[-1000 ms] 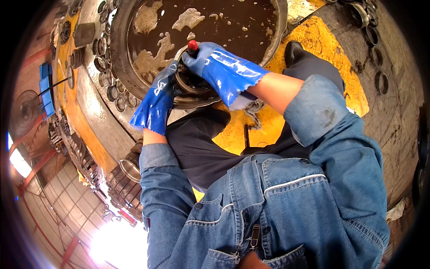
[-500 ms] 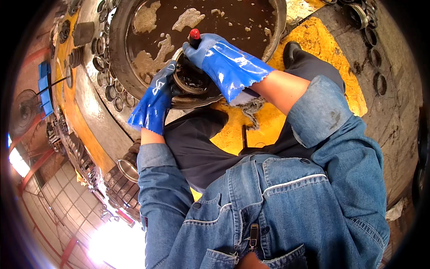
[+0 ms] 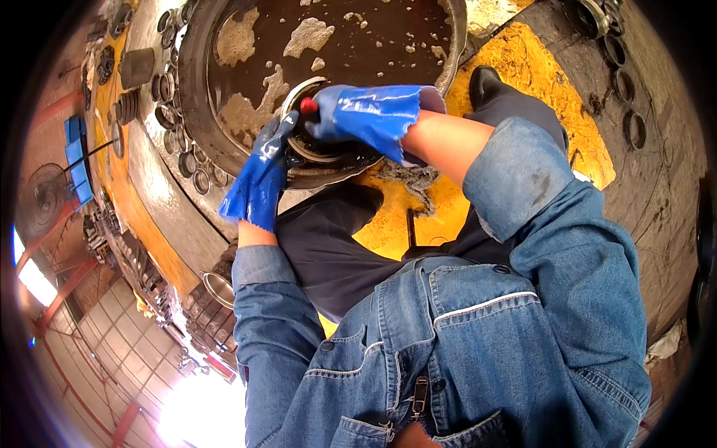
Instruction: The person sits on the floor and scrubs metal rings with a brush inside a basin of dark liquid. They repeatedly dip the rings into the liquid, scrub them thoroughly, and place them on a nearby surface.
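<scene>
Both my hands wear blue rubber gloves. My left hand (image 3: 263,173) is closed on the left side of a metal ring (image 3: 296,91), its fingers at the rim. The ring is held tilted over the near edge of a large round basin (image 3: 196,89) of dark liquid with pale foam patches. My right hand (image 3: 347,116) is wrapped around a tool with a red-tipped handle (image 3: 308,105), inside the ring's opening. The tool's working end is hidden by the glove and the ring, so its kind does not show.
Several metal rings (image 3: 166,116) line the basin's left side, and more rings (image 3: 634,130) lie on the right. A yellow board (image 3: 523,97) is under my right foot. A grey rag (image 3: 411,179) lies below the basin. At the left stands a fan (image 3: 46,196).
My right hand has moved down and slightly left with the tool, deeper into the ring. The red handle end has dropped and is blurred. My left hand still holds the ring.
</scene>
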Available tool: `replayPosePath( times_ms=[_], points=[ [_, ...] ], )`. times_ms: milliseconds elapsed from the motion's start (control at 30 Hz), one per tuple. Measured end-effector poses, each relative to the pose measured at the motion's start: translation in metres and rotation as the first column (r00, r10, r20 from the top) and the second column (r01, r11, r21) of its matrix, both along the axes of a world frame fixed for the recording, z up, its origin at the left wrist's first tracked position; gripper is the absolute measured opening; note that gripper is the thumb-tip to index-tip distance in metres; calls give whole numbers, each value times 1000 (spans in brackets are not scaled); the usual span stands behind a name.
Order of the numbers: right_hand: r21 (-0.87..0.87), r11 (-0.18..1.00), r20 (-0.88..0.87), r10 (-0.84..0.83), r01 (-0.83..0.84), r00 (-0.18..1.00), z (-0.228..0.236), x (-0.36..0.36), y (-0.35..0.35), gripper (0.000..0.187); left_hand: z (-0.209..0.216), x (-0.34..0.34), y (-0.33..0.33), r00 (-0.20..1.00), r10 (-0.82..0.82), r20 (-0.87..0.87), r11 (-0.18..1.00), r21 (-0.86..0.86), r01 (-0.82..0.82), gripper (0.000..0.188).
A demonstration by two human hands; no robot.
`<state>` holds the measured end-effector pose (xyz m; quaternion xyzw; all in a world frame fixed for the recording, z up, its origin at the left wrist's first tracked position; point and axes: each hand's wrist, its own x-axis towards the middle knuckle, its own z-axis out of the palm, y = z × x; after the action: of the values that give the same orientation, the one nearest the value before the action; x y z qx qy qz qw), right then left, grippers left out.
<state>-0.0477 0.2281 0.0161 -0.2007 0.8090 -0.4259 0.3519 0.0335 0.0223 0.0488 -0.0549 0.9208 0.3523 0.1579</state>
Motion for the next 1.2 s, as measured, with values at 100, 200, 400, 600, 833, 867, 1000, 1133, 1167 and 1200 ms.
replayPosePath(
  times_ms=[100,200,400,600,833,867,1000,1133,1167,1200],
  points=[
    [63,996,-76,75,-71,994,2,-4,1,38,-2,-2,-1,1000,-8,1,1000,-9,8,46],
    [19,968,127,-252,252,959,-16,-9,2,44,0,-4,2,1000,-26,-1,999,-29,26,46],
    [-115,699,826,-328,706,459,11,17,17,41,0,-4,3,1000,-26,-6,999,-20,26,47],
    [47,963,297,-267,266,917,11,2,9,41,-19,-17,5,999,39,12,995,90,-40,48],
    [59,996,-26,61,-60,998,-9,7,1,32,-55,-30,-6,966,245,86,906,334,-259,49],
    [43,999,5,21,-21,1000,-10,6,3,33,-70,-31,-10,953,286,99,871,388,-302,49],
    [-233,776,803,-187,586,566,12,7,40,38,-104,-29,-22,901,403,160,749,509,-425,49],
    [-156,656,908,-200,738,369,-24,6,14,33,-93,-36,-23,942,323,94,872,357,-335,48],
    [-151,737,827,-272,659,493,-28,5,12,33,-88,-39,-20,951,292,101,889,338,-309,48],
    [-126,809,724,-320,574,611,-33,4,11,34,-82,-44,-18,961,253,114,908,315,-276,48]
  ],
)
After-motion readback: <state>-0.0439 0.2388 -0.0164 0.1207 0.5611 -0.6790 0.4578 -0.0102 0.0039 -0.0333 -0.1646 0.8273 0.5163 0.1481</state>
